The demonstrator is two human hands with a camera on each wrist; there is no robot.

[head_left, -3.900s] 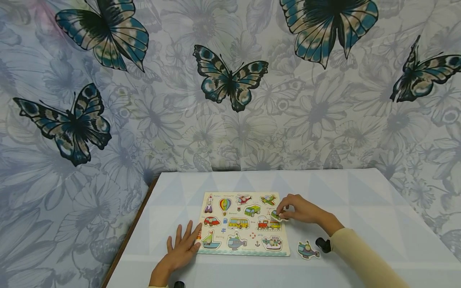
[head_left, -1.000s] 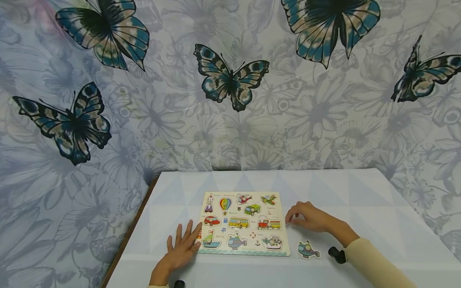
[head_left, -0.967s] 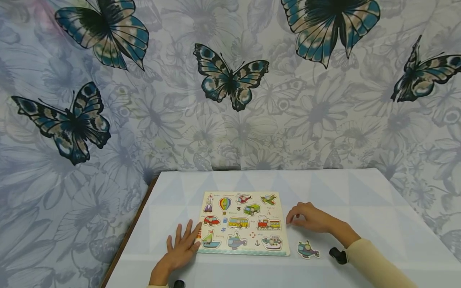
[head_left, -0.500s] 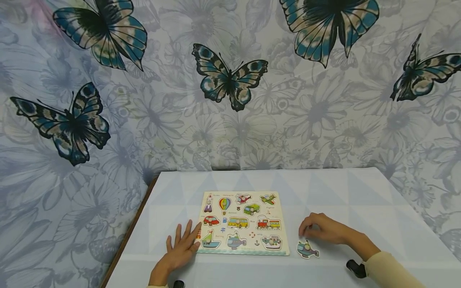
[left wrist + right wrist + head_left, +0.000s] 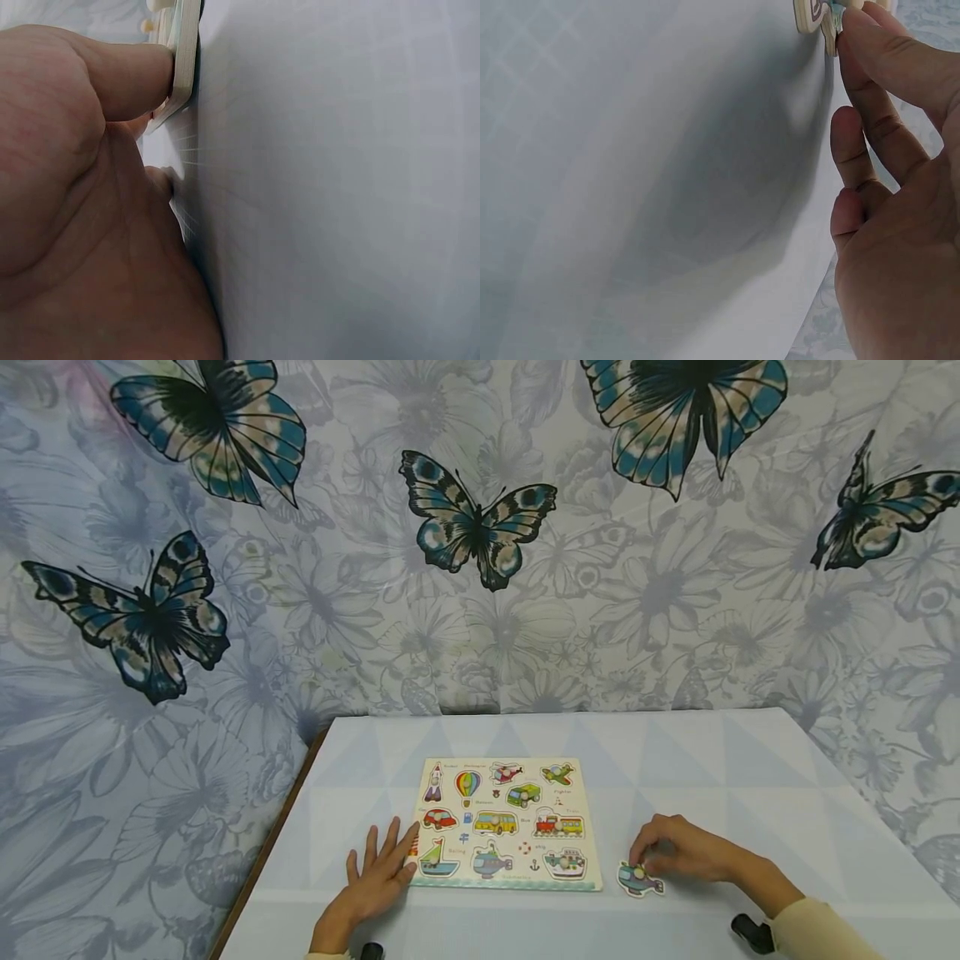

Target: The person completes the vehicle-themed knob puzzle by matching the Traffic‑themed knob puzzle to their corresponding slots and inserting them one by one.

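A wooden picture puzzle board point(image 5: 517, 883) lies on the table, showing vehicles such as a balloon, bus, train and ship. My left hand point(image 5: 378, 881) rests flat with fingers spread, fingertips at the board's left edge. In the left wrist view, the thumb point(image 5: 135, 79) lies against the board's side point(image 5: 186, 52). To the right of the board is a submarine puzzle piece point(image 5: 637, 883). My right hand point(image 5: 686, 850) pinches it at its top between thumb and fingers. The right wrist view shows just part of the piece point(image 5: 808, 15), at the thumb tip, with the other fingers loosely curled.
The pale patterned table point(image 5: 705, 760) reaches back to a wall cloth point(image 5: 637, 610) printed with butterflies and flowers. A brown table edge point(image 5: 281, 822) runs along the left. Black wrist devices point(image 5: 752, 933) sit by both sleeves.
My right hand has left the board's right edge, where it earlier held a small green piece, and has come right and nearer to pinch the submarine piece. The left hand stays put.
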